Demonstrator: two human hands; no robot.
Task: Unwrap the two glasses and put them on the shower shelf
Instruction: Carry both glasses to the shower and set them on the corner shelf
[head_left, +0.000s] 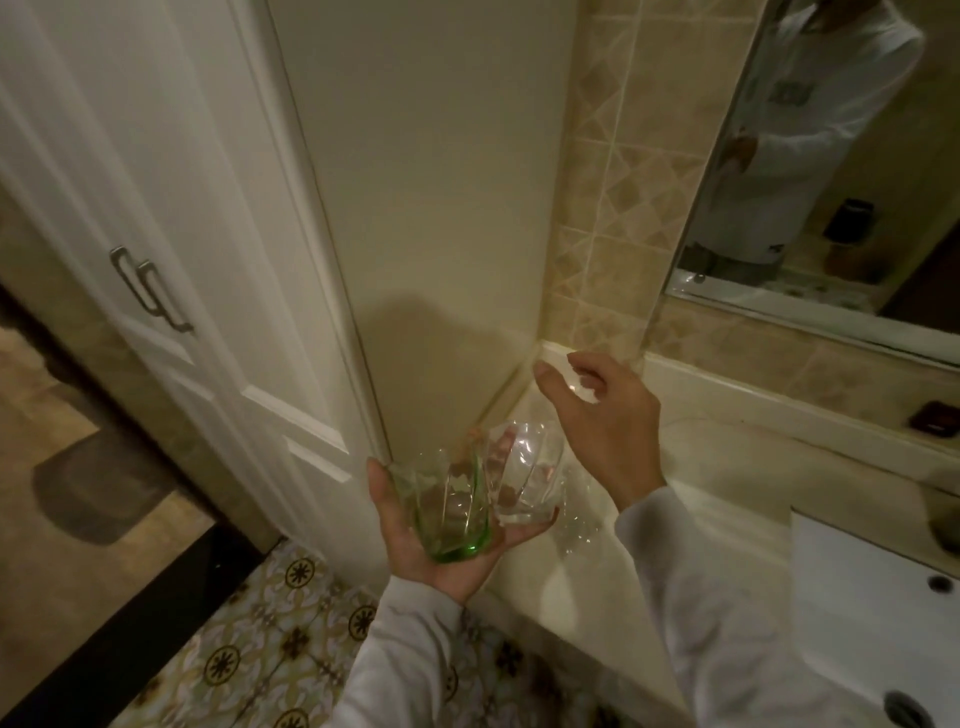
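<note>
Both hands are raised in front of a cream bench that carries a white sink. Left hand is turned palm up with its fingers curled around two glasses held side by side and touching: a green glass seated in the palm with the thumb against its outer wall, and a clear glass on the sink side of it, resting on the fingertips. Neither glass has any wrapping on it that can be made out. Right hand hangs just above the clear glass, over the bench corner farthest from the sink, fingers spread and loosely bent, gripping nothing. A crumpled piece of clear film seems to lie on the bench between the clear glass and the sink, though it is faint. Farther from the sink than the glasses stands a white cabinet door with a metal handle. Patterned floor tiles show below the left sleeve.
</note>
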